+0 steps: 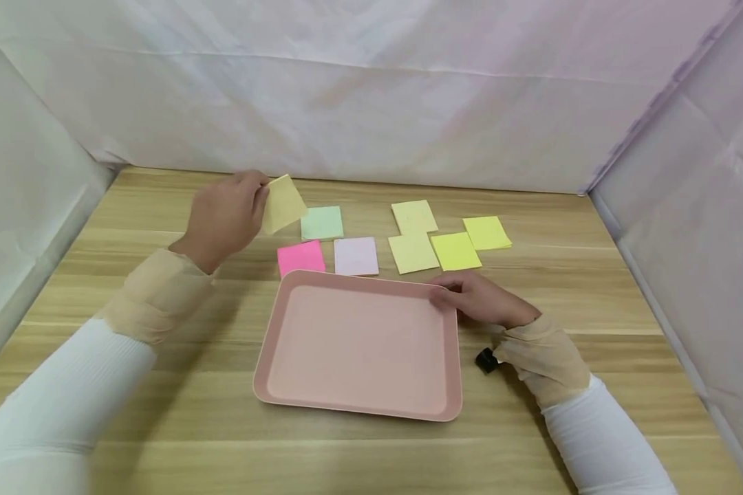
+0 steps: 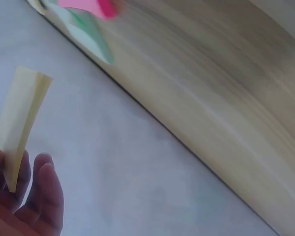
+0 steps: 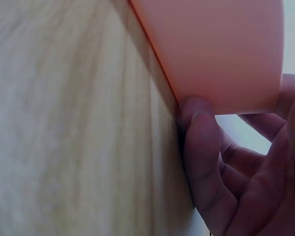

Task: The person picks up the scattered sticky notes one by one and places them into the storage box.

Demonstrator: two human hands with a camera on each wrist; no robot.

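My left hand (image 1: 225,213) pinches a pale yellow sticky-note pad (image 1: 283,205) by its edge, raised at the back left. In the left wrist view that pad (image 2: 23,113) appears nearly edge-on between thumb and fingers. My right hand (image 1: 486,299) grips the far right corner of a pink tray (image 1: 362,405), thumb over the rim. The right wrist view has fingertips (image 3: 199,110) at the bottom of the tray's wall (image 3: 221,54), close to the tabletop. Just beyond the tray lie a hot-pink pad (image 1: 301,258), a lilac pad (image 1: 356,256) and a mint-green pad (image 1: 322,223).
Two pale yellow pads, one farther back (image 1: 415,216) and one nearer (image 1: 413,252), lie right of centre. Beside them are two bright yellow pads (image 1: 456,251). White cloth (image 1: 371,117) encloses the wooden table (image 1: 223,447) at the back and sides. A small black object (image 1: 486,360) shows at the right wrist.
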